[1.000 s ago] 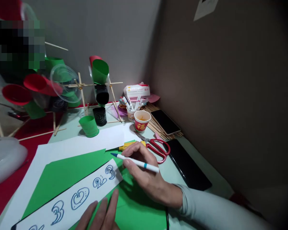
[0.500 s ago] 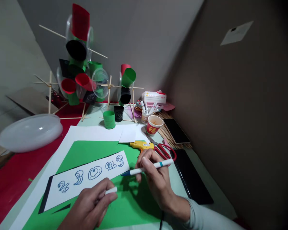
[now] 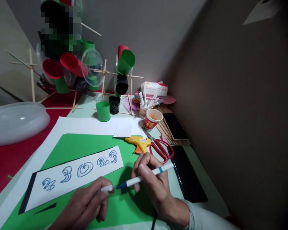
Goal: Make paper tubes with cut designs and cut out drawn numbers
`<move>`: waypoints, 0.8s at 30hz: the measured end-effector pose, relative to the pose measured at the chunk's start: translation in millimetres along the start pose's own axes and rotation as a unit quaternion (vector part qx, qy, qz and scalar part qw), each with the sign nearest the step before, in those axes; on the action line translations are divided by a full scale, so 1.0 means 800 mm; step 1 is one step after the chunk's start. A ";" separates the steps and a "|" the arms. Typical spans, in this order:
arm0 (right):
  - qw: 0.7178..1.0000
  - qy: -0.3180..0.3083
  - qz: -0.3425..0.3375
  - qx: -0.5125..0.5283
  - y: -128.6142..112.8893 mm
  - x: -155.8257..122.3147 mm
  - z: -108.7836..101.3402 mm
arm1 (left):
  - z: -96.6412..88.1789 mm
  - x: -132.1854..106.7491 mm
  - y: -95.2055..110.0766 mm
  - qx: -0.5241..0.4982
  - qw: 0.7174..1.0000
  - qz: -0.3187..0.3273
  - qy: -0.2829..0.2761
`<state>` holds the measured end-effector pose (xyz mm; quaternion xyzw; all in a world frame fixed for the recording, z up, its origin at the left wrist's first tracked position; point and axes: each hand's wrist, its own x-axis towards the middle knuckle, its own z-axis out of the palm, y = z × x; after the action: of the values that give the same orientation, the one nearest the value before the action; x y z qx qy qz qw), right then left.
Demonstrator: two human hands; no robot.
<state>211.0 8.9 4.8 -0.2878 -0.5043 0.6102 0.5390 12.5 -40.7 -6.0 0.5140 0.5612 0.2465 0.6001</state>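
My right hand [image 3: 153, 182] is closed round a white marker [image 3: 146, 175] with a teal band; its dark blue tip is bare and points left. Pinched in my left hand [image 3: 86, 201] is a small white marker cap [image 3: 106, 188], a short gap from that tip. Beyond my left hand lies a white paper strip [image 3: 60, 191] with outlined digits drawn in blue, backed by a dark edge. The strip rests on a green sheet [image 3: 72, 143]. A thin black scrap [image 3: 46, 208] lies below the strip.
A yellow glue gun [image 3: 138, 142] and red-handled scissors [image 3: 162, 149] lie beyond my right hand. Behind them stand a paper cup [image 3: 153, 120] and a cup of markers [image 3: 144, 110]. A black tablet [image 3: 189, 175] lies at right. A stick frame with coloured cups [image 3: 103, 111] stands at back left.
The view has tilted down and shifted right, so the things appear further left. The marker tip and the cap are closer together, and the marker slants more steeply.
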 end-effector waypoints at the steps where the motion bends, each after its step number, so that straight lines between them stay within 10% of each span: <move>1: 1.000 -0.002 0.002 0.001 0.000 0.000 0.000 | -0.001 0.000 0.002 -0.004 1.000 -0.006 -0.004; 24: 0.996 -0.050 0.024 -0.075 0.000 -0.001 0.004 | -0.016 0.010 -0.012 0.050 0.996 0.042 -0.053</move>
<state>208.5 7.0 5.5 -0.3088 -0.5678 0.5972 0.4750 0.1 -32.9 -15.7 0.5791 0.5182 0.2155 0.5914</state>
